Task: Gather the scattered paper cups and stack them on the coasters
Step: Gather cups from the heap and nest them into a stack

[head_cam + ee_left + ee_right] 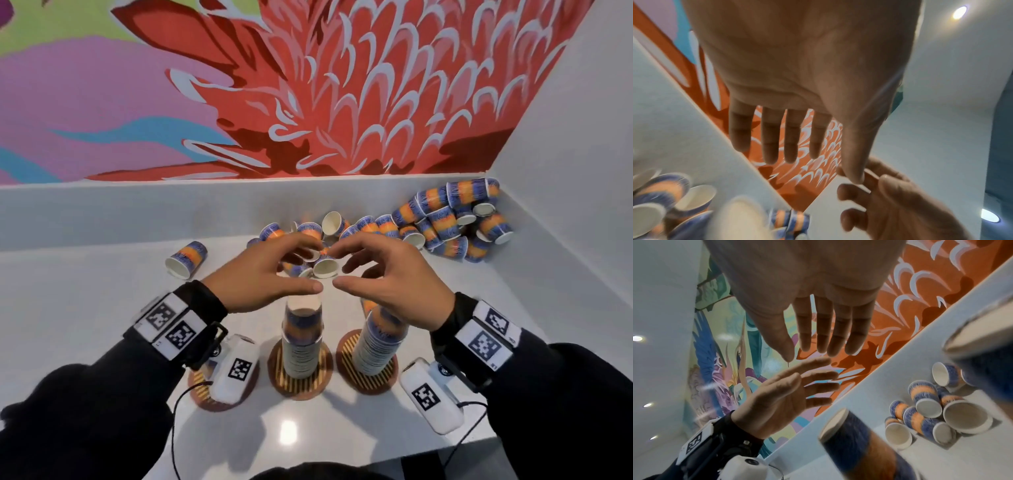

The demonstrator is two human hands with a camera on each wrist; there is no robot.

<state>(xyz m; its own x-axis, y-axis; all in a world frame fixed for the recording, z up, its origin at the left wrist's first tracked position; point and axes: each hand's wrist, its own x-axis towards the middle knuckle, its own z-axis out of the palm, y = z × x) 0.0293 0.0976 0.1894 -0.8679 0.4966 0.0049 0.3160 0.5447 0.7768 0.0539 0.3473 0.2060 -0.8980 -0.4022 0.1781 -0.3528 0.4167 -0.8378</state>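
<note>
Two tall stacks of blue-and-orange paper cups stand on round striped coasters: the middle stack on the middle coaster and the right stack on the right coaster. A third coaster at the left lies partly under my wrist camera. My left hand and right hand hover empty above the stacks, fingers spread, thumbs nearly touching. Loose cups lie just beyond my fingertips. Both palms, the left and the right, show straight fingers holding nothing.
A big pile of cups fills the back right corner against the white wall. One cup lies alone at the left. A low white ledge runs under the flower mural. The table's front edge is near my body.
</note>
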